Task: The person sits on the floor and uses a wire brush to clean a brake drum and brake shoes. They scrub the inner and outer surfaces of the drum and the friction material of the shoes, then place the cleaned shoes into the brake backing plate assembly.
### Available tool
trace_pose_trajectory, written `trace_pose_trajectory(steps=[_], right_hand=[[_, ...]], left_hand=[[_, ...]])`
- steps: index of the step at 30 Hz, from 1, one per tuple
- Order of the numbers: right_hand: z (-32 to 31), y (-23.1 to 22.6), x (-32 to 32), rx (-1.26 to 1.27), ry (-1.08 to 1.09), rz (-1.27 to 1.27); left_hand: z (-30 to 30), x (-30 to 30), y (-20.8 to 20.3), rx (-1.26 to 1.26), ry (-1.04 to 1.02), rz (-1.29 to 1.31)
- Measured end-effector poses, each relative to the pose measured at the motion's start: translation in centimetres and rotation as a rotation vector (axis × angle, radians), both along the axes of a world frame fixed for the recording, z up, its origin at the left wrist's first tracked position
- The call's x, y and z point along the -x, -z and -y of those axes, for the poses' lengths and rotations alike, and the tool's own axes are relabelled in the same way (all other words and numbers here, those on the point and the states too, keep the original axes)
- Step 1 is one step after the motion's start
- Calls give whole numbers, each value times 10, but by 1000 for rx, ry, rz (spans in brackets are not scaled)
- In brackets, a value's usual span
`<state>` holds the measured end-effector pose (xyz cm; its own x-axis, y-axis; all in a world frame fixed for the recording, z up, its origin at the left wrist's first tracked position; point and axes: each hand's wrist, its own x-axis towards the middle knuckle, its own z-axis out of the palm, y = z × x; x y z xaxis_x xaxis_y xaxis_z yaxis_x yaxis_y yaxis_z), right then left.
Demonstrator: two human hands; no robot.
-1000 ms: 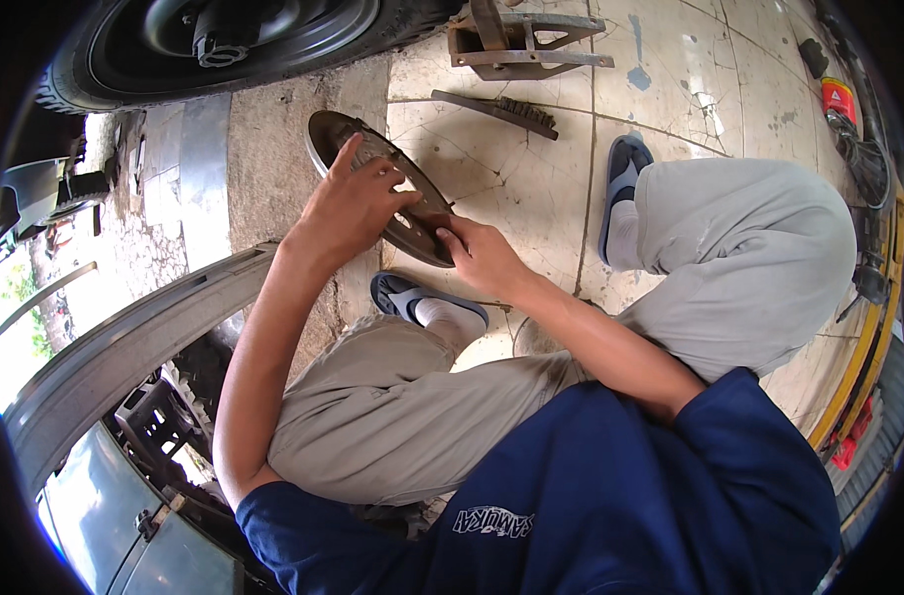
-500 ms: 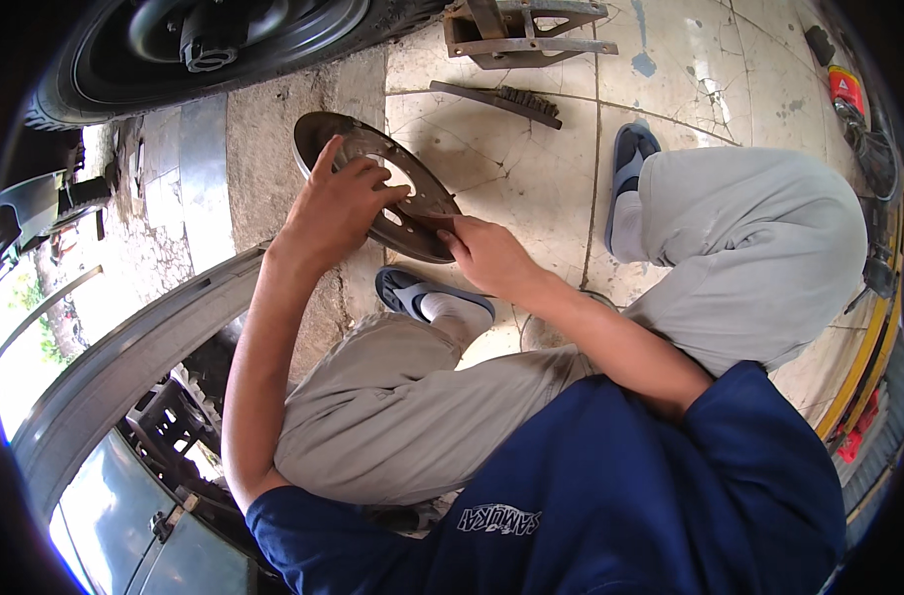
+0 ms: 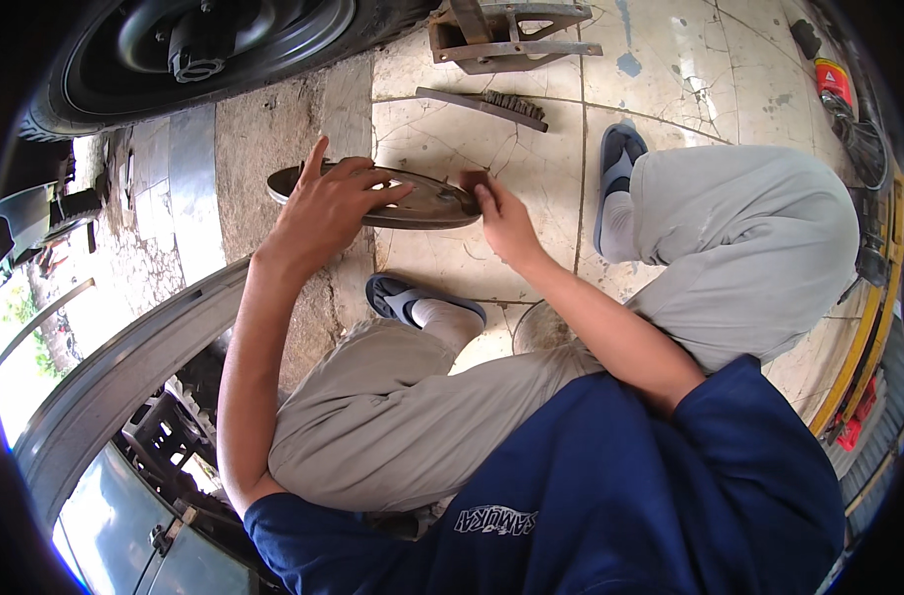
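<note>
A round, dark metal brake backing plate [image 3: 427,198] with openings in it is held above the floor, tilted almost edge-on. My left hand [image 3: 335,203] grips it at its left part, index finger raised and other fingers over its face. Pinched in my right hand [image 3: 508,220] is a small brown piece of what looks like sandpaper [image 3: 475,181], at the plate's right edge. My right fingertips are close to that rim; whether they touch it is hard to tell.
A wire brush [image 3: 496,107] lies on the tiled floor beyond the plate, before a metal stand [image 3: 511,38]. A vehicle wheel [image 3: 194,59] stands at the upper left. A red can [image 3: 834,84] is at the far right. My sandalled feet flank the work; a metal beam [image 3: 144,347] runs at left.
The plate has been tipped from a slanted, face-showing pose to nearly level and edge-on. My right hand has moved right and slightly up with the brown piece, out to the plate's rim.
</note>
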<state>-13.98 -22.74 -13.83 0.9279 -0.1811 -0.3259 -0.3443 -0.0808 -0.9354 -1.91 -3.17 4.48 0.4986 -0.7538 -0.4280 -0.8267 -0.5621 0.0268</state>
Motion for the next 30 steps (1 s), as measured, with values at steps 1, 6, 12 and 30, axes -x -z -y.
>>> trace_pose_trajectory(steps=[1,6,12,30], right_hand=[[1,4,1,-52,-12,21],[14,-4,-6,-174,-39,-25],[26,16,-4,56,-109,-92],[-17,-69,4,-9,-444,239]], left_hand=[[-1,0,-1,-10,5,-20],[-2,10,-10,-55,-64,-151],[-5,18,-14,43,-118,-295],[-23,-9,-19,129,-188,-61]])
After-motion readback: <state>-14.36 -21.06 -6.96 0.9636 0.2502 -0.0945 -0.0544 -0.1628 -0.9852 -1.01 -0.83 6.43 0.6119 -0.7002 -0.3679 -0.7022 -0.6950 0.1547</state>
